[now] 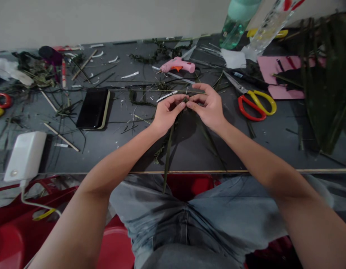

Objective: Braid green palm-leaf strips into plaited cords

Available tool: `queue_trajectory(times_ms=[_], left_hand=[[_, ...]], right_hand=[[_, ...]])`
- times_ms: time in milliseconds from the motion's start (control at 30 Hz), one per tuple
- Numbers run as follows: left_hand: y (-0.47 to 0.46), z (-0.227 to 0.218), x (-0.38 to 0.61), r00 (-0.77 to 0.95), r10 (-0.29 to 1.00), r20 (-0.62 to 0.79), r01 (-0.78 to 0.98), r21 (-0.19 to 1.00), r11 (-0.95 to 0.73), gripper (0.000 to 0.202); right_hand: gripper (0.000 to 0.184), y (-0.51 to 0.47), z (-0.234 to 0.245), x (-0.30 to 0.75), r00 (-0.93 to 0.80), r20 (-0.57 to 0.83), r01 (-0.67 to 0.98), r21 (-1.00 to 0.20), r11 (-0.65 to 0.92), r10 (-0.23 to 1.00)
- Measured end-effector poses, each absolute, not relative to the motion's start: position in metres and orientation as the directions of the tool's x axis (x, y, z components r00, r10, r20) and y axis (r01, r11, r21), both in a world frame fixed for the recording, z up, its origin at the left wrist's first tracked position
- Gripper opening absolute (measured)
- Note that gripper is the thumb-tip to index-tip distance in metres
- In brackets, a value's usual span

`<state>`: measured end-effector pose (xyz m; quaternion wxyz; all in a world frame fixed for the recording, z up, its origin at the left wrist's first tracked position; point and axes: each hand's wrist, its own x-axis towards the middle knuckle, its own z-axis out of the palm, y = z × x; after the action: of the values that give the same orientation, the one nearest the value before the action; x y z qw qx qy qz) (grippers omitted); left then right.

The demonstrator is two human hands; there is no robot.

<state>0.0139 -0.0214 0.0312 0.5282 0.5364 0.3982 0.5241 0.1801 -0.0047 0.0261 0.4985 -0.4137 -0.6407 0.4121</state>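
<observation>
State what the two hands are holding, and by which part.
The left hand and right hand together pinch a green leaf piece, apparently by its far end; a long strip trails nearer the person.

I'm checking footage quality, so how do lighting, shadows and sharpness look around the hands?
Head view: dim light, with a soft shadow on the dark grey tabletop below the bare left hand and right hand; head view: the small dark-green leaf piece pinched between them looks too murky for detail.
</observation>
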Motion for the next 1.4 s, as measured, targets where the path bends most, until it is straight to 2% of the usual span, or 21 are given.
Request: queue_trajectory(times_ms=[100,267,567,800,1033,1400], left_hand=[[-0.022,0.029,0.016,0.149,0.984,0.1,-0.194,0.979,-0.07,0.025],[-0.02,0.025,0.017,0.138,0.99,0.028,-0.229,0.973,0.004,0.024],[-0.019,0.026,0.014,0.127,0.992,0.023,-0.251,0.968,0.009,0.023],[-0.019,0.024,0.012,0.072,0.997,0.023,-0.235,0.972,-0.005,0.026],[-0.011,0.024,0.004,0.043,0.998,0.045,-0.148,0.988,-0.038,0.039],[-0.011,0.028,0.004,0.183,0.983,-0.02,-0.209,0.976,0.059,0.037]], right_hand=[[0.066,-0.003,0.025,0.181,-0.182,0.29,0.128,-0.94,0.315,0.939],[0.061,-0.005,0.026,0.18,-0.177,0.288,0.196,-0.927,0.32,0.941],[0.052,-0.01,0.03,0.175,-0.174,0.237,0.212,-0.939,0.272,0.956],[0.052,-0.012,0.029,0.176,-0.165,0.256,0.21,-0.934,0.288,0.952],[0.047,-0.003,0.019,0.178,-0.21,0.256,0.039,-0.962,0.27,0.944],[0.047,-0.008,0.027,0.176,-0.161,0.177,-0.031,-0.984,0.174,0.971]])
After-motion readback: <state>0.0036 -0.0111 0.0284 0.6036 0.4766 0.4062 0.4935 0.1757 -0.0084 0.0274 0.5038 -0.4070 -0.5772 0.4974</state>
